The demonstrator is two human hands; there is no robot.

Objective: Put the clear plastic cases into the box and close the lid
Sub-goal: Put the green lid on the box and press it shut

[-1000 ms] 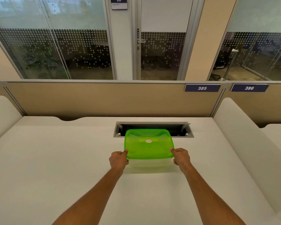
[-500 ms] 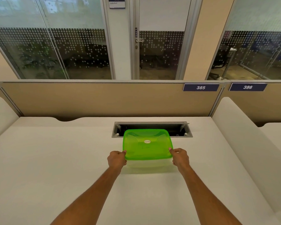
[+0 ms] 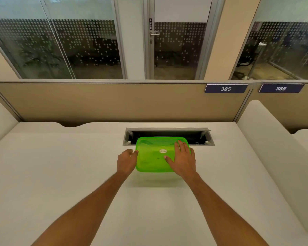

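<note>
Head view looks down on your two bare forearms reaching across a pale tabletop point(image 3: 60, 174) to the box point(image 3: 155, 175), which sits near the middle of the tabletop, just in front of a metal-framed cable slot point(image 3: 168, 132) sunk into the surface. Its green lid point(image 3: 149, 155) lies on top, with a small oval sticker point(image 3: 163, 151) at its centre. Your right hand point(image 3: 182, 159) lies flat on the right half of the lid, fingers straight and spread, palm down. Your left hand point(image 3: 126, 161) is at the lid's left edge, fingers curled, fingertips touching the rim; you cannot tell whether they truly pinch it. The box's clear body shows only faintly below the lid, and whatever is inside cannot be made out. Beyond the tabletop stands a beige partition point(image 3: 105, 102) carrying number plates 385 point(image 3: 225, 88) and 386 point(image 3: 281, 88).
</note>
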